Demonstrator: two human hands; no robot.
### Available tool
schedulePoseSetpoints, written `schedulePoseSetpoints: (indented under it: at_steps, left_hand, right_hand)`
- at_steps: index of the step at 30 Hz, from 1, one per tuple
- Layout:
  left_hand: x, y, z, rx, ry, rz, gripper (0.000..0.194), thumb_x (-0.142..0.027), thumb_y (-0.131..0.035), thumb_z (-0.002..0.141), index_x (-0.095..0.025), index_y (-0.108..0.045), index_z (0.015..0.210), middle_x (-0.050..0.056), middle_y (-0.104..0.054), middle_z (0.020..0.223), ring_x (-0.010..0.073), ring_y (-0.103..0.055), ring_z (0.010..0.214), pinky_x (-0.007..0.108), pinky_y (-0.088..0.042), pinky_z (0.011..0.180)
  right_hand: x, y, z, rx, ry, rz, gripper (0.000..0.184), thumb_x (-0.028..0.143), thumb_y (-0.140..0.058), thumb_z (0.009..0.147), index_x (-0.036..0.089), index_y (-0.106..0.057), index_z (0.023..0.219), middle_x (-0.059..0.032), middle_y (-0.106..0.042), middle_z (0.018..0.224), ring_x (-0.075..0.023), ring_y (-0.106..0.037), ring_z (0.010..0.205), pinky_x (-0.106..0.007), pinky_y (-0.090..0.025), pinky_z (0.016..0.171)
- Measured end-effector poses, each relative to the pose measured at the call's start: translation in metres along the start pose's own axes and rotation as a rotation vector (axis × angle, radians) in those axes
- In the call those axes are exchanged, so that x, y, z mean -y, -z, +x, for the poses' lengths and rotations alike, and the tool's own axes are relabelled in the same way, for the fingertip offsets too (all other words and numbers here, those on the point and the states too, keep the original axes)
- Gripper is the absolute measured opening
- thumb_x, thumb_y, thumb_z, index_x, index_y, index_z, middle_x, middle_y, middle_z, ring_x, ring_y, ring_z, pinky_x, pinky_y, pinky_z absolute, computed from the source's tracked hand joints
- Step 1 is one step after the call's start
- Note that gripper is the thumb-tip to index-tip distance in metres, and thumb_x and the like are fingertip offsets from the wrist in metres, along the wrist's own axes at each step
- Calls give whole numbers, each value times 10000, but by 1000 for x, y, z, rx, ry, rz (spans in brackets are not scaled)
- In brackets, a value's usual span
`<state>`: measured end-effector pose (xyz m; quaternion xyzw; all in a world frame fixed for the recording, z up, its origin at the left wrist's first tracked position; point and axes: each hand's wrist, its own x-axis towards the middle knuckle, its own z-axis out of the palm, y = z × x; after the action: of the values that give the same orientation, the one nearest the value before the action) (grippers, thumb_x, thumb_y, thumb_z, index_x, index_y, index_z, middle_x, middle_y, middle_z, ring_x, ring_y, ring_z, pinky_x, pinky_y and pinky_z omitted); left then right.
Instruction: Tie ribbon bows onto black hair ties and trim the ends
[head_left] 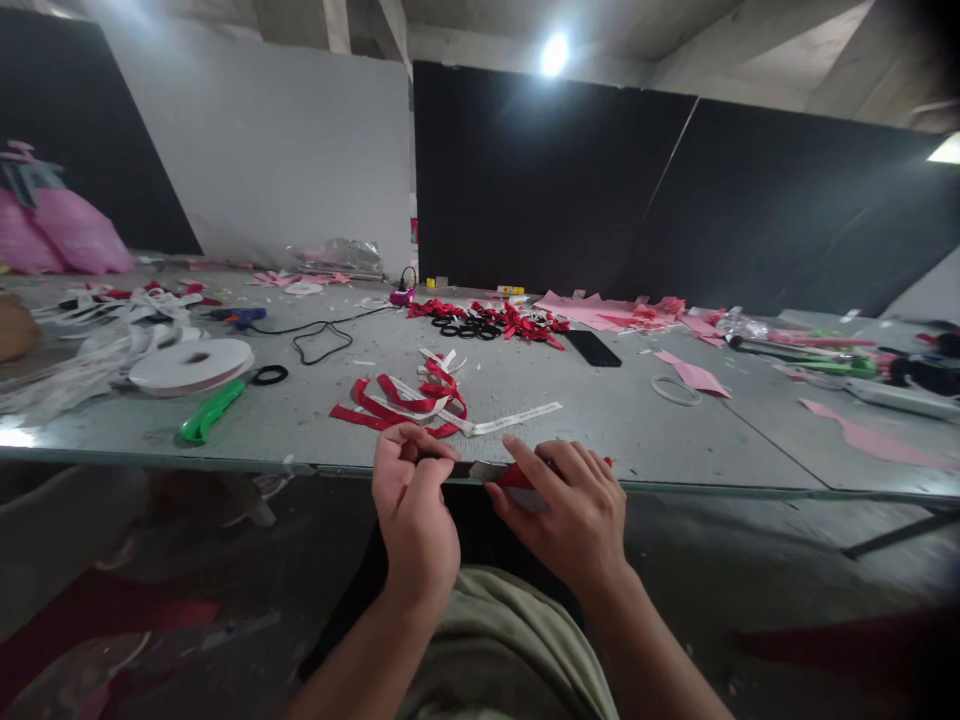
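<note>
At the table's front edge, my left hand (pixel 416 505) pinches the end of a dark band (pixel 463 469) that looks like the black hair ties on the table. My right hand (pixel 574 505) grips a red ribbon (pixel 514 477) between thumb and fingers, its index finger stretched out. A pale strip (pixel 487 470) shows between the two hands, where the band meets the ribbon. Part of the ribbon is hidden behind the right fingers. Just beyond my hands lies a loose pile of red ribbon strips (pixel 405 398) and white printed ribbon (pixel 517 417).
Red bows with black hair ties (pixel 480 322) lie farther back beside a black phone (pixel 592 348). To the left are a white ribbon roll (pixel 191 365), a green-handled tool (pixel 212 410), a single black hair tie (pixel 270 375) and a blue glue gun (pixel 244 316). Pink scraps (pixel 697 375) lie right.
</note>
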<state>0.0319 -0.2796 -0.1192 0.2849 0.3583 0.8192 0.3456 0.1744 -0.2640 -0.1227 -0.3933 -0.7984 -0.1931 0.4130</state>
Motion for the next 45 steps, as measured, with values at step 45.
schedulePoseSetpoints:
  at_steps: [45]
  left_hand:
    - [5,24,7,505,-711,777,291,-48,-628,726,-261,-674,919,27,-725,859,216,-661,834,386,-472,887]
  right_hand:
    - [5,9,15,339,-440,699,196,238,-547,863,137,-651,731,36,-470,562,-93,-393,535,-212,-319,516]
